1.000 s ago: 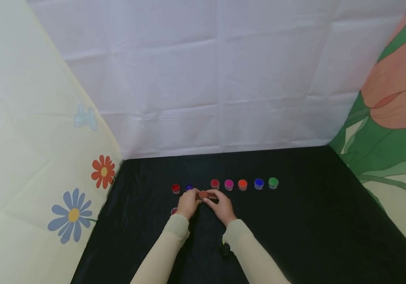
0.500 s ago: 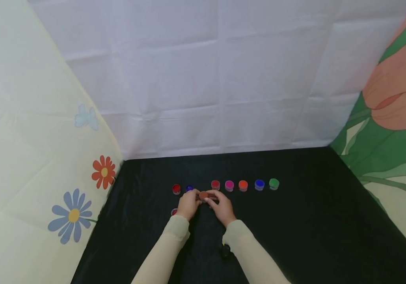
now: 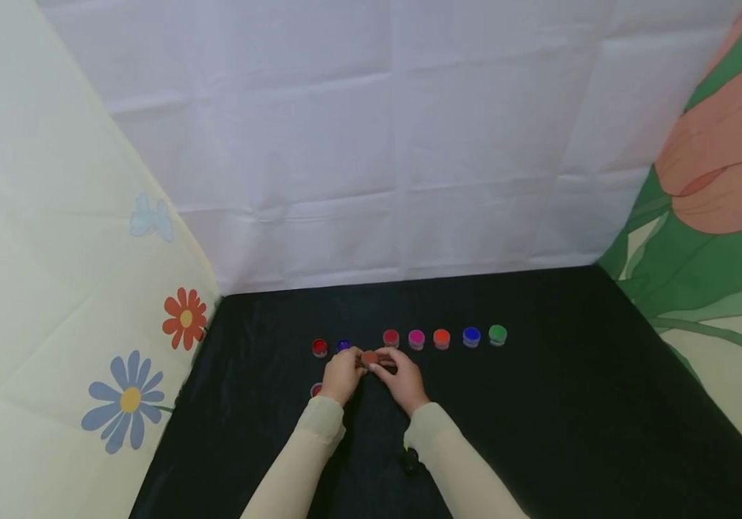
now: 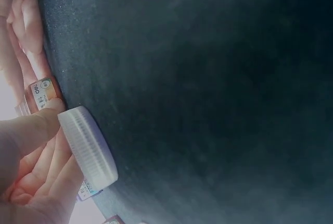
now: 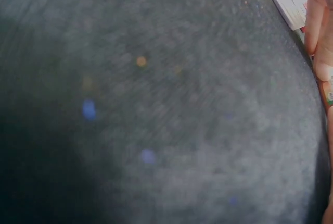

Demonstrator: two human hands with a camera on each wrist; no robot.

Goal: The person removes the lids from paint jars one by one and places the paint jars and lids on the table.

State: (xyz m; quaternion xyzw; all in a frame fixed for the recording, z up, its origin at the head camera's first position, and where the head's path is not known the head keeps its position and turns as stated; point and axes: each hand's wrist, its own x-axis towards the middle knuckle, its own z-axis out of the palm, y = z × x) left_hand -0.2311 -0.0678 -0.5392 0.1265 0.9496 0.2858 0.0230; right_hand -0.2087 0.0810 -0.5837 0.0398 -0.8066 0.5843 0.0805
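Both hands meet over the black cloth around a small brown-topped paint pot [image 3: 369, 357]. My left hand [image 3: 341, 376] pinches its left side between thumb and fingers. From the other side my right hand [image 3: 405, 376] grips it. In the left wrist view, the labelled side of the paint pot [image 4: 43, 92] shows between fingers, and a white ridged lid [image 4: 89, 148] with part of a labelled pot behind it is close to the left hand. Only an edge of the held pot [image 5: 328, 91] appears in the right wrist view. Whether its top is on cannot be told.
Red [image 3: 391, 338], pink [image 3: 416, 339], orange [image 3: 441, 339], blue [image 3: 471, 336] and green [image 3: 497, 335] pots form a row behind the right hand. Left lie a dark red pot [image 3: 320, 348], a purple pot [image 3: 343, 345] and a partly hidden red pot [image 3: 316, 389]. A white cloth [image 3: 319, 245] hangs behind.
The hands keep their hold on the brown paint pot with hardly any movement. The head view has shifted slightly; the other pots stay in place.
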